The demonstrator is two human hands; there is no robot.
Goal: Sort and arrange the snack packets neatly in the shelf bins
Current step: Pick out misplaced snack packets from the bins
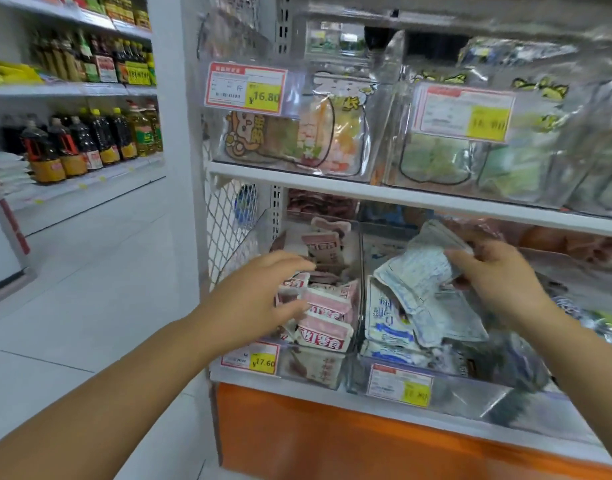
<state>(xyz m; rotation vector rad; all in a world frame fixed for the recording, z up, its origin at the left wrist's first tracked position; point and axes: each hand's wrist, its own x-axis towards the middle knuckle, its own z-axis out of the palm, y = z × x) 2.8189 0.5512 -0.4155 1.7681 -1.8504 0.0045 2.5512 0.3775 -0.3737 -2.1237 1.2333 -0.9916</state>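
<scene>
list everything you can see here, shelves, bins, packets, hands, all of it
pink snack packets: many, pink and white, heaped in the lower left bin
blue-white packets: several, pale blue and white, lower right bin
held packets: small stack, count unclear, blue-white, above the lower right bin
clear bins: at least two, transparent, lower shelf
large snack bags: several, clear with mixed colours, upper shelf
price tags: four, red-edged with yellow, on bin fronts
bottles: many, dark and yellow, far-left shelves
orange panel: one, orange, under the lower shelf
left hand: fingers stretched over the pink packets
right hand: grips the held packets
</scene>
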